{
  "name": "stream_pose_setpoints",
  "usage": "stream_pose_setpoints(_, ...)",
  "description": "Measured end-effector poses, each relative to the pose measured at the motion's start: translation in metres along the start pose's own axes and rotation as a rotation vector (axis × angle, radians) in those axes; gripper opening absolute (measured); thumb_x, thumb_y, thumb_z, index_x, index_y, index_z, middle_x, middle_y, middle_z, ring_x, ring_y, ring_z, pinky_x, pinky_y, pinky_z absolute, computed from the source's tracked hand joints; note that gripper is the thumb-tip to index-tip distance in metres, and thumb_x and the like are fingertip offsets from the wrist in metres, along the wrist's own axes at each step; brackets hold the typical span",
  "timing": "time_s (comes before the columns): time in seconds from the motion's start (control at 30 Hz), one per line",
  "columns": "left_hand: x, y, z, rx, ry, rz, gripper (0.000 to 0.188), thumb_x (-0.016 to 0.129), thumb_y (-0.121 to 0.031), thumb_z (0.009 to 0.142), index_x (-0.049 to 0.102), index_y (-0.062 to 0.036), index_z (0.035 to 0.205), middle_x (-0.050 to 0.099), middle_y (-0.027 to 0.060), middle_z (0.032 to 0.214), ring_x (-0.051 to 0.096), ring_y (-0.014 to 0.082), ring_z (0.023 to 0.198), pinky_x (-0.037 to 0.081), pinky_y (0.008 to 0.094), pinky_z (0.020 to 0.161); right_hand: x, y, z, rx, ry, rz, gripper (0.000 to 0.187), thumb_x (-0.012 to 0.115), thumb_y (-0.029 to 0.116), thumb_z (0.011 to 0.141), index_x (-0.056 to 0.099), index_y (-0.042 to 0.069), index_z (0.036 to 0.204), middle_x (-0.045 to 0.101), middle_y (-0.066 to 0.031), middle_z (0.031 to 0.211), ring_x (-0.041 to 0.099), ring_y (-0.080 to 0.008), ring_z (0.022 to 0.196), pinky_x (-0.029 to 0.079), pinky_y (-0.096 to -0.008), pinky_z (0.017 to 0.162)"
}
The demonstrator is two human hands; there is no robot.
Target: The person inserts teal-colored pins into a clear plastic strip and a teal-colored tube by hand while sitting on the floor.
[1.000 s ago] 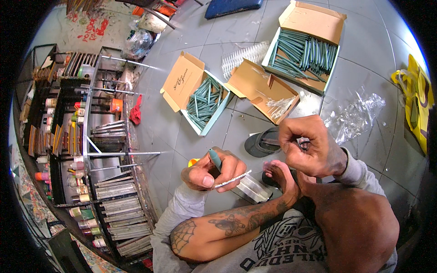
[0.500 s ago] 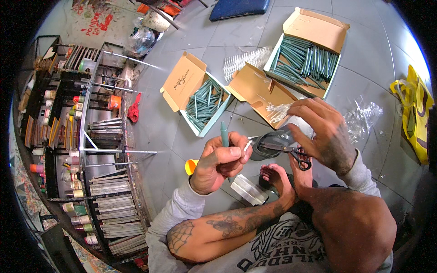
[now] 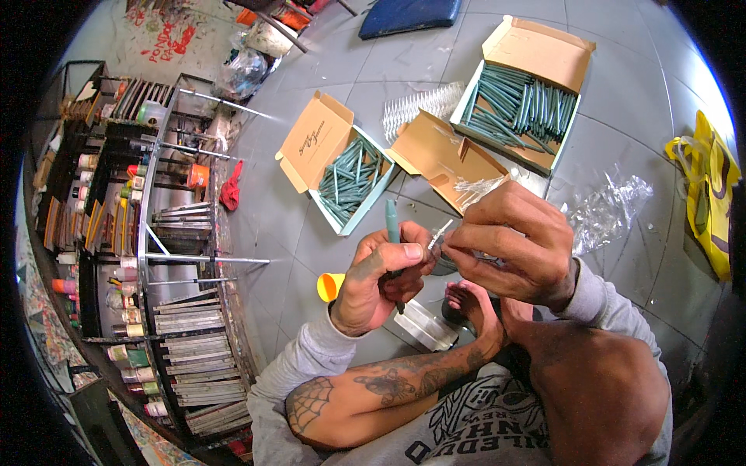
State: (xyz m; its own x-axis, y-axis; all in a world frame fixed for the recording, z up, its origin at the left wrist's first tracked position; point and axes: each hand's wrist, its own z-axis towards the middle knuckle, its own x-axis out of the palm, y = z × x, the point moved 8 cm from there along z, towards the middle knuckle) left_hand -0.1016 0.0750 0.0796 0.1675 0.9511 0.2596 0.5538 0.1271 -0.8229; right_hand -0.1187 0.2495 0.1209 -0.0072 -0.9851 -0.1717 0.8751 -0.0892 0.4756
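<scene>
Over grey floor tiles (image 3: 622, 132), with a crammed rack (image 3: 144, 241) well to its left, the left grip (image 3: 388, 276) closes round a green pen (image 3: 392, 221) and white strip (image 3: 440, 234), the right grip (image 3: 513, 245) bunching just beside them, its hold impossible to tell.

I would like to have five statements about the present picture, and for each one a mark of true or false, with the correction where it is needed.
1. The left hand grips a green pen. True.
2. The right hand rests on a knee. False: the right hand is raised beside the left one.
3. A thin white piece shows between the two hands. True.
4. Both pen boxes are closed. False: both pen boxes stand open.
5. A yellow bag lies near the right edge. True.
</scene>
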Motion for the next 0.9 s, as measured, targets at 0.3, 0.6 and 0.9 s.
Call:
stream_pose_setpoints(0.3,0.004,0.002,0.001,0.002,0.014,0.011,0.025,0.058,-0.028,0.089,0.056,-0.0062,0.100,0.047,-0.0007,0.080,0.034,0.0070,0.058,0.029,0.0239,0.050,-0.003,0.004,0.001,0.004,-0.024,-0.029,0.024,0.078,-0.003,0.067,0.070,0.004,0.089,0.065,-0.0078,0.082,0.064,-0.0223,0.068,0.052,-0.0332,0.059)
stream_pose_setpoints(0.6,-0.014,-0.011,0.000,0.002,-0.014,0.443,0.047,0.058,-0.028,0.101,0.050,-0.0044,0.141,0.057,-0.0021,0.088,0.044,0.0029,0.061,0.035,0.0191,0.051,0.002,-0.056,-0.030,0.763,0.069,0.931,0.007,0.073,0.001,0.081,0.066,0.002,0.082,0.060,-0.0123,0.118,0.061,-0.0115,0.085,0.048,-0.0251,0.078)
stream_pose_setpoints(0.9,-0.007,0.003,-0.002,0.144,0.202,0.357,0.079,0.065,-0.016,0.099,0.011,-0.0111,0.157,0.071,0.0116,0.102,0.065,0.0092,0.081,0.052,0.0253,0.073,0.036,-0.026,-0.020,0.669,0.642,0.833,0.008,0.072,0.000,0.079,0.064,0.000,0.079,0.053,-0.0236,0.138,0.068,-0.0171,0.100,0.056,-0.0278,0.076)
